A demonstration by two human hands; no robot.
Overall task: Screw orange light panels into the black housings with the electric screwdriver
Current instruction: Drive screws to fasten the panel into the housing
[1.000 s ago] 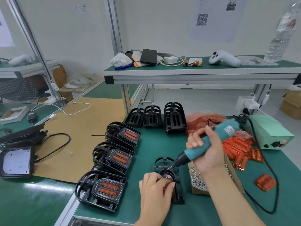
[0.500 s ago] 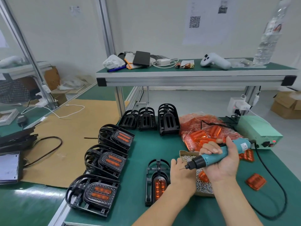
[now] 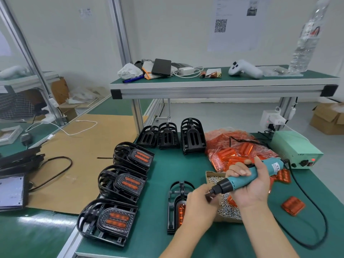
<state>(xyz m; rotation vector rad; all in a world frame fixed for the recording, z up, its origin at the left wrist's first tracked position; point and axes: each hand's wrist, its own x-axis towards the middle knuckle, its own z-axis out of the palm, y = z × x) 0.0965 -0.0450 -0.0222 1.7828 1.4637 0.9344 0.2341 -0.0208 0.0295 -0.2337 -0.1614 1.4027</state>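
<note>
Room: white walls, a sheet with a QR code (image 3: 220,25) pinned up, aluminium frame posts, a raised shelf (image 3: 221,84) behind the work area.
Counter: green counter (image 3: 186,164), with brown cardboard (image 3: 81,164) on the neighbouring surface to the left.
Right hand: right hand (image 3: 249,185) wraps its fingers (image 3: 238,171) round the teal electric screwdriver (image 3: 247,178), whose bit points left.
Left hand: left hand (image 3: 199,207) is blurred; its fingertips are bunched at the bit tip, seemingly pinching something small, though what it is cannot be told.
Screws: open cardboard box of screws (image 3: 226,211), directly under both sets of fingers.
Work piece: one black housing (image 3: 176,205) lying just left of the left-hand fingers, with an orange light panel (image 3: 181,210) glowing inside it.
Finished units: three stacks of housings with orange panels (image 3: 109,220) in a row, further left of the fingers.
Empty housings: three stacks of bare housings (image 3: 192,135) standing beyond the fingers, toward the shelf.
Loose panels: clear bag of orange panels (image 3: 230,144) just beyond the right hand; one single panel (image 3: 293,205) lies apart to its right; more beside the tool, count unclear.
Power: one pale green power supply (image 3: 294,148) to the right, its black cable (image 3: 314,220) looping round to the screwdriver.
Shelf: one white game controller (image 3: 243,68), one clear bottle (image 3: 307,38), one black case (image 3: 161,67), one white charger (image 3: 186,71).
</note>
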